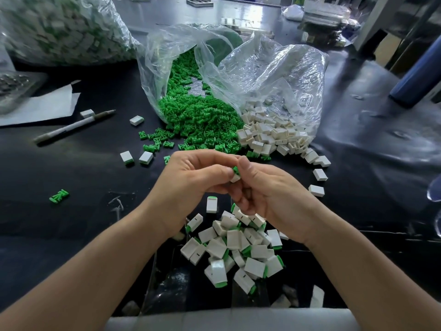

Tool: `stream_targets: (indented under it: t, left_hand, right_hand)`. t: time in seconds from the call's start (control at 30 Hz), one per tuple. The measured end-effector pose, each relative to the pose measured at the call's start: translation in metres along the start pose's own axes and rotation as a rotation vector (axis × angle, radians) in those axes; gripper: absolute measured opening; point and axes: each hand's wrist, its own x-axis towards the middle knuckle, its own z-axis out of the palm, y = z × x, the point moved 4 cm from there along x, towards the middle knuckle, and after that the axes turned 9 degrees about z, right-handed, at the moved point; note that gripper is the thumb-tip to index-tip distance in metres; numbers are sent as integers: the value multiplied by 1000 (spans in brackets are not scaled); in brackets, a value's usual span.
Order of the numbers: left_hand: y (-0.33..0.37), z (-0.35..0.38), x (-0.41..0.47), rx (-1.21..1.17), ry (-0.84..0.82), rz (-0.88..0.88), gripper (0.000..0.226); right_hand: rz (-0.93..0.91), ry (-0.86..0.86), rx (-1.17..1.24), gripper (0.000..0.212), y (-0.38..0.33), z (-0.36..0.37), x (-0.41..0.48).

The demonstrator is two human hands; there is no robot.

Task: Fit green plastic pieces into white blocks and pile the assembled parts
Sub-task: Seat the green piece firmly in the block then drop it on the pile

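My left hand (191, 180) and my right hand (267, 194) meet above the dark table (71, 223). Between their fingertips they pinch a small white block (235, 179) with a green piece (236, 170) sticking out of its top. Directly below lies a pile of assembled parts (236, 249), white blocks with green ends. Loose green pieces (200, 120) spill from a clear bag (171, 56) beyond my hands. Empty white blocks (274, 137) spill from a second clear bag (286, 75) to the right.
A big bag of assembled parts (59, 27) stands at the back left. A pen (71, 127) and white paper (40, 108) lie at the left. Stray blocks (318, 182) and a lone green piece (59, 195) dot the table. A blue cylinder (420, 80) sits far right.
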Motion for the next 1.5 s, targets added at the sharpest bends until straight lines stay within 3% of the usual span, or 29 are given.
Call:
stream_targets:
  t: [0.17, 0.3, 0.53, 0.77, 0.97, 1.13, 1.5]
  left_hand:
    - [4, 4, -1, -37, -12, 15, 18]
    - [4, 6, -2, -55, -30, 1, 24]
    - [0, 3, -3, -38, -21, -19, 29]
    - [-1, 5, -4, -110, 21, -28, 21]
    - [-2, 4, -4, -133, 36, -40, 12]
    - [-3, 4, -3, -140, 42, -38, 16]
    - [-5, 3, -4, -139, 53, -51, 16]
  right_hand:
    - [-11, -28, -42, 48, -1, 2, -1]
    - [-24, 1, -125, 64, -2, 3, -1]
    - [-34, 81, -146, 30, -6, 4, -4]
    - [-104, 179, -255, 35, -4, 4, -2]
    - [-140, 137, -255, 44, -4, 5, -2]
    - [-136, 149, -270, 25, -3, 4, -1]
    - [-124, 194, -291, 30, -1, 2, 0]
